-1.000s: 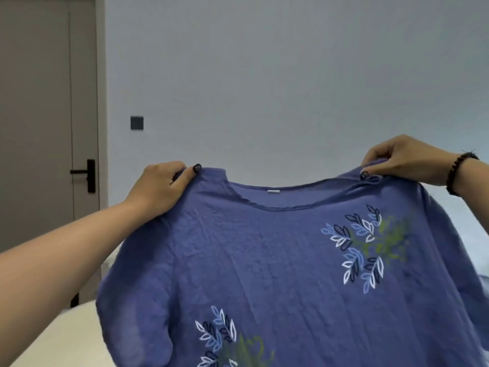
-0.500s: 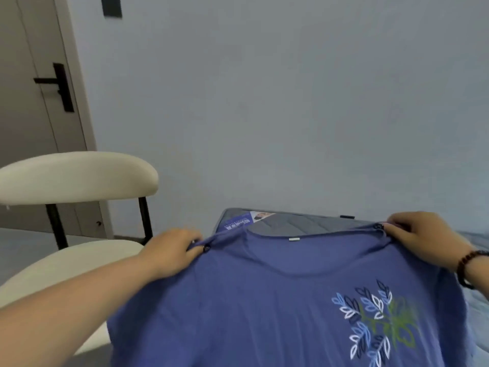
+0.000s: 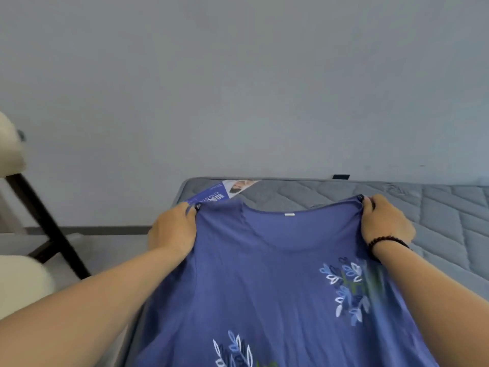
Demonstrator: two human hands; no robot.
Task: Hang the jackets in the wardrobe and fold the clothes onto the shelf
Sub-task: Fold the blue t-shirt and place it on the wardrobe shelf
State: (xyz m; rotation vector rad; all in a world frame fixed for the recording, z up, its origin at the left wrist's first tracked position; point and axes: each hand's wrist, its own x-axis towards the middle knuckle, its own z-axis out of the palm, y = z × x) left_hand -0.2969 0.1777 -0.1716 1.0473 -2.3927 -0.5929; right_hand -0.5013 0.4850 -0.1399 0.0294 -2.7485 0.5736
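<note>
Blue shirt [image 3: 267, 274] with wide round neckline, small white tag at back of collar, leaf prints in white, light blue and dark blue with green, one at its right chest, one low at centre. Held stretched by both shoulders, front up, spread over the grey quilted mattress [image 3: 436, 207]; lower part runs out of frame.

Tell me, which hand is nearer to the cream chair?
Left. The left hand grips the blue shirt's shoulder on the side toward the cream chair; the right hand grips the opposite shoulder, farther away over the grey mattress.
</note>
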